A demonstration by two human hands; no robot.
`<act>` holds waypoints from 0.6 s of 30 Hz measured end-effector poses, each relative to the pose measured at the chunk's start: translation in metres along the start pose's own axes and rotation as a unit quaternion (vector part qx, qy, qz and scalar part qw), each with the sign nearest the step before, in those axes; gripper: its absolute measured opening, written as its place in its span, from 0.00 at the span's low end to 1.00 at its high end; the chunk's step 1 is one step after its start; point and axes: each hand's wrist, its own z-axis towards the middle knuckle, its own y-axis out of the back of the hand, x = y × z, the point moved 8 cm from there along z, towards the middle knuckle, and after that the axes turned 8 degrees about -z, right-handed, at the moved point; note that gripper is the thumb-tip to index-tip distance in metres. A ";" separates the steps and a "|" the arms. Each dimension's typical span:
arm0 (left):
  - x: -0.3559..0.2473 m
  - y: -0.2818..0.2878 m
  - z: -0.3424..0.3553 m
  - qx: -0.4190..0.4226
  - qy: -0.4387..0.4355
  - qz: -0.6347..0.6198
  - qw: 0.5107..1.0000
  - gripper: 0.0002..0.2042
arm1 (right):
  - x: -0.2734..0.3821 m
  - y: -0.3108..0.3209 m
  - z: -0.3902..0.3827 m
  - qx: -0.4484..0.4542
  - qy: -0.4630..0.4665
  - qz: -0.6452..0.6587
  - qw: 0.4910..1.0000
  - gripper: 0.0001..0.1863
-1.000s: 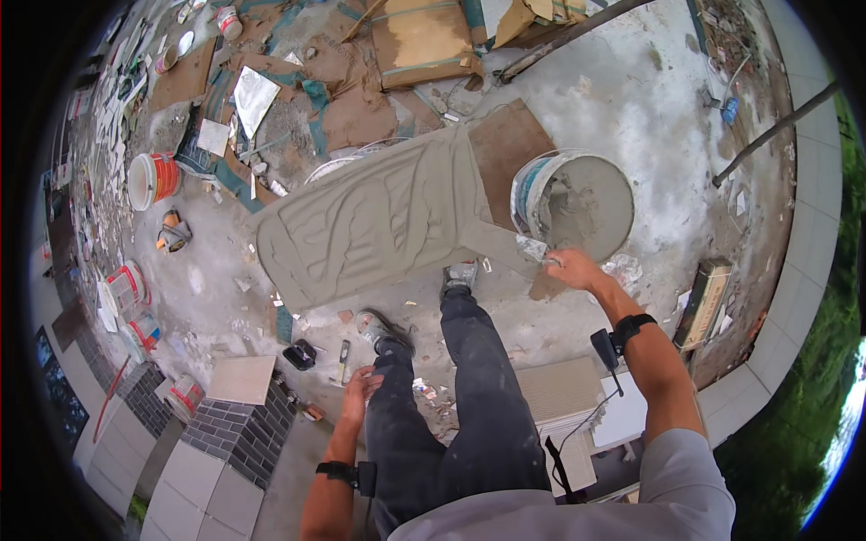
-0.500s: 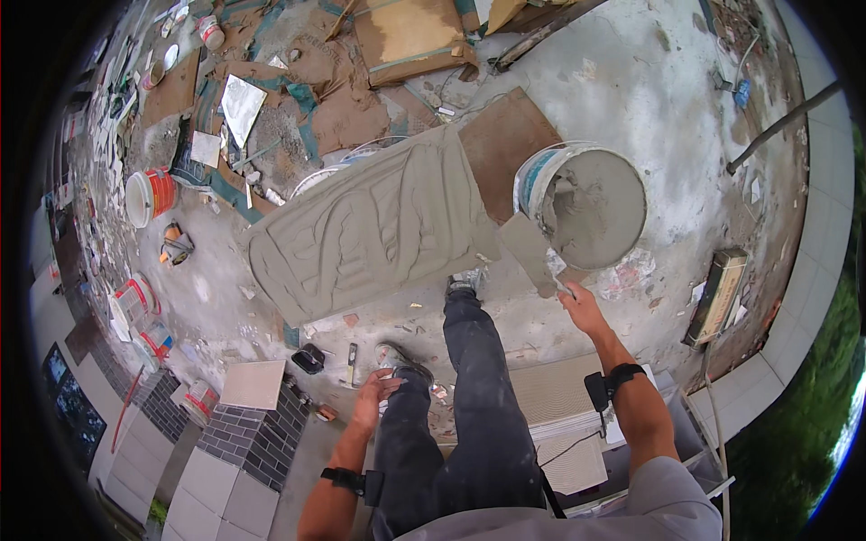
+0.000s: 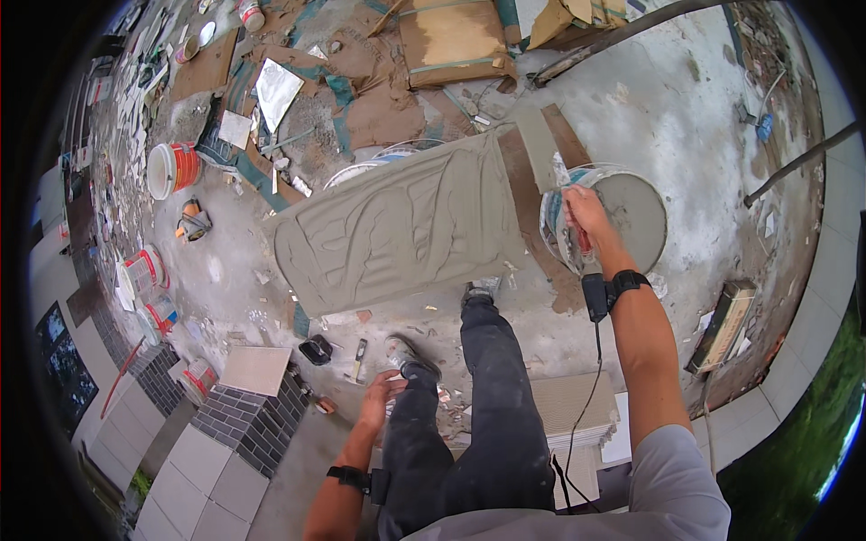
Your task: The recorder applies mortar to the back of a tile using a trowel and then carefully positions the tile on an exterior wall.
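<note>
My right hand (image 3: 586,213) is closed on a trowel (image 3: 539,144), its long blade coated in grey mortar and held over a brown board (image 3: 566,132). Beneath that forearm stands a white-and-blue bucket (image 3: 636,221) full of grey mortar, partly hidden by the hand. A long panel (image 3: 388,225) lies left of the bucket, covered in thick mortar with curving ridges. My left hand (image 3: 386,389) hangs by my left leg, fingers loosely curved and apart, holding nothing.
Red-and-white buckets (image 3: 176,169), an orange-and-grey tool (image 3: 193,219) and cardboard (image 3: 456,41) lie around. Behind me are stacked tiles (image 3: 577,406) and a tiled block (image 3: 244,424). Poles (image 3: 798,165) cross the right side, near a long box (image 3: 722,326).
My right hand has swung up and forward with the trowel, whose blade moved from beside the bucket's lower left to above the brown board. My left hand stays beside my leg.
</note>
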 end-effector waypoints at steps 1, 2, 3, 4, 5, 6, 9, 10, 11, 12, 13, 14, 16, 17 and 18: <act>0.003 0.005 0.001 -0.001 0.008 0.029 1.000 0.24 | -0.005 0.013 -0.011 -0.023 -0.001 0.008 1.000 0.09; 0.004 0.013 0.000 -0.006 0.016 0.058 0.998 0.24 | -0.013 0.023 -0.033 -0.042 -0.002 0.017 0.999 0.09; -0.005 0.023 -0.007 -0.011 -0.029 0.062 0.998 0.23 | -0.017 0.030 -0.062 -0.075 -0.017 -0.014 0.997 0.11; -0.008 0.036 -0.010 -0.023 -0.031 0.056 0.998 0.23 | -0.027 0.039 -0.091 -0.072 -0.022 -0.015 0.997 0.15; -0.014 0.057 -0.012 -0.040 -0.036 0.068 0.996 0.23 | -0.027 0.037 -0.128 -0.073 -0.007 -0.062 0.995 0.18; -0.017 0.071 -0.008 -0.045 -0.039 0.078 0.995 0.24 | -0.042 0.051 -0.158 -0.081 0.010 -0.128 0.988 0.17; -0.030 0.151 -0.008 -0.121 -0.072 0.056 0.989 0.25 | -0.083 0.066 -0.238 -0.096 -0.006 -0.301 0.949 0.14; -0.034 0.171 -0.002 -0.149 -0.079 0.047 0.985 0.25 | -0.095 0.070 -0.251 -0.096 -0.002 -0.306 0.947 0.14; -0.041 0.188 0.008 -0.164 -0.094 0.045 0.981 0.26 | -0.108 0.068 -0.255 -0.080 -0.003 -0.508 0.858 0.17; -0.046 0.207 0.016 -0.182 -0.108 0.044 0.976 0.27 | -0.118 0.062 -0.251 -0.059 -0.004 -0.683 0.728 0.20; -0.047 0.231 0.029 -0.187 -0.110 0.042 0.975 0.27 | -0.123 0.055 -0.236 -0.057 0.002 -0.683 0.728 0.20; -0.050 0.263 0.039 -0.215 -0.123 0.021 0.969 0.27 | -0.132 0.044 -0.214 -0.036 -0.018 -0.690 0.722 0.21; -0.061 0.280 0.072 -0.228 -0.134 -0.003 0.964 0.27 | -0.135 0.035 -0.186 -0.023 -0.048 -0.702 0.710 0.22; -0.064 0.281 0.088 -0.251 -0.122 0.003 0.960 0.28 | -0.130 0.035 -0.178 -0.042 -0.053 -0.715 0.696 0.22; -0.063 0.281 0.102 -0.274 -0.107 0.008 0.956 0.29 | -0.125 0.033 -0.174 -0.057 -0.060 -0.727 0.681 0.21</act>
